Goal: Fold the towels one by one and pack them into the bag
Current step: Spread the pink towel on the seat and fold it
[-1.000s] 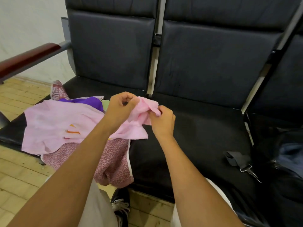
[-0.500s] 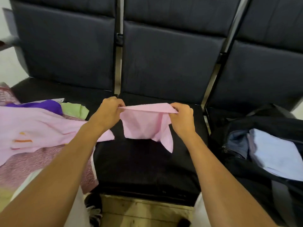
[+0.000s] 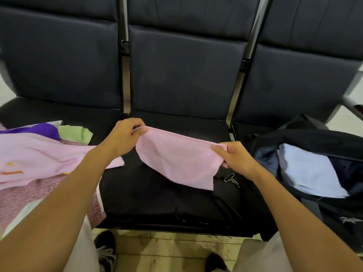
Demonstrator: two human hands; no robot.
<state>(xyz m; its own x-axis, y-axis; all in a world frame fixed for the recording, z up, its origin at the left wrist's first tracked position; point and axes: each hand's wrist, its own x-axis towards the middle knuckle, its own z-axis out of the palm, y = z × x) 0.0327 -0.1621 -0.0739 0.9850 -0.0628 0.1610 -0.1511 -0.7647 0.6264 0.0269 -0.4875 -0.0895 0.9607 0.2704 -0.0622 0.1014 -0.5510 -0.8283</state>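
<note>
**Both grips pinch the pink towel, stretched over the middle seat**

Pinched at its two upper corners, the small pink towel (image 3: 176,161) hangs between the hands above the middle seat (image 3: 157,201) of the bench; its top edge runs taut and slopes down a little toward the right, while the lower part droops free with one corner hanging lowest on the right.

Farthest left, a heap of unfolded towels (image 3: 39,161) lies on the left seat, pink on top with purple, green and patterned cloth showing round it; next, the left hand (image 3: 123,138) has its grip pressed on the towel's left corner, thumb against curled fingers; then the right hand (image 3: 235,158) pinches the right corner the same way; farthest right, the dark bag (image 3: 314,140) sits open on the right seat with a folded light blue towel (image 3: 308,169) already inside.

My reading is that this towel is being spread ready for its first fold; the next move likely calls for bringing the two corners together, or laying the cloth flat on the seat first; the drooping corner could crease if not squared.
</note>
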